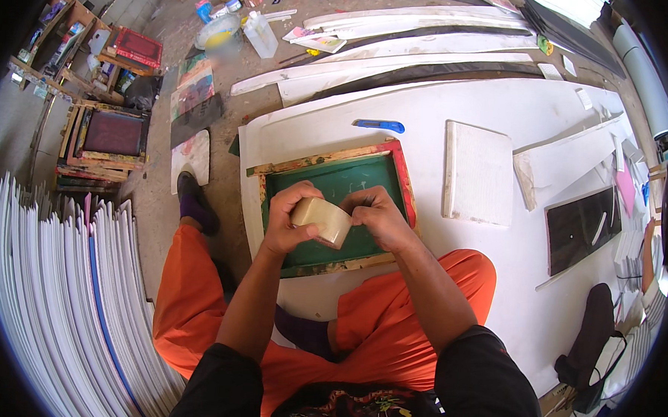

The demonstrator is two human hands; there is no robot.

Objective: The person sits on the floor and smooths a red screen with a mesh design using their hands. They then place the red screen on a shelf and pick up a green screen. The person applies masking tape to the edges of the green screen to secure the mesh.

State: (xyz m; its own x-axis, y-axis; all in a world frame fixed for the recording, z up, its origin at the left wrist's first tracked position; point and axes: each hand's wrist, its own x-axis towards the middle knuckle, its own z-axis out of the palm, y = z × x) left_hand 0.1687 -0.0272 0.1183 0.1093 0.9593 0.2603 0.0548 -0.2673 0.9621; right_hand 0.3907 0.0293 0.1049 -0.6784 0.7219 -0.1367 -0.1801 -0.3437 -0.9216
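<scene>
A wide roll of clear tan packing tape [323,221] is held up in front of me. My left hand [285,215] wraps round its left side, with the thumb along the lower edge. My right hand [386,220] is closed in a pinch at the roll's right side; whether it has a loose tape end in its fingers is too small to tell. Below both hands lies a screen-printing frame [407,183] with paint-stained wooden sides, one of them red, and green mesh [302,258]. The hands and the roll hide part of the mesh.
The frame rests on a large white board [428,108]. A blue utility knife [379,125] lies beyond it, a white ribbed panel [478,174] to the right, then a black panel [583,227]. Stacked white sheets [62,286] stand at left. Plastic bottle [260,35] and long offcuts [415,67] lie farther back.
</scene>
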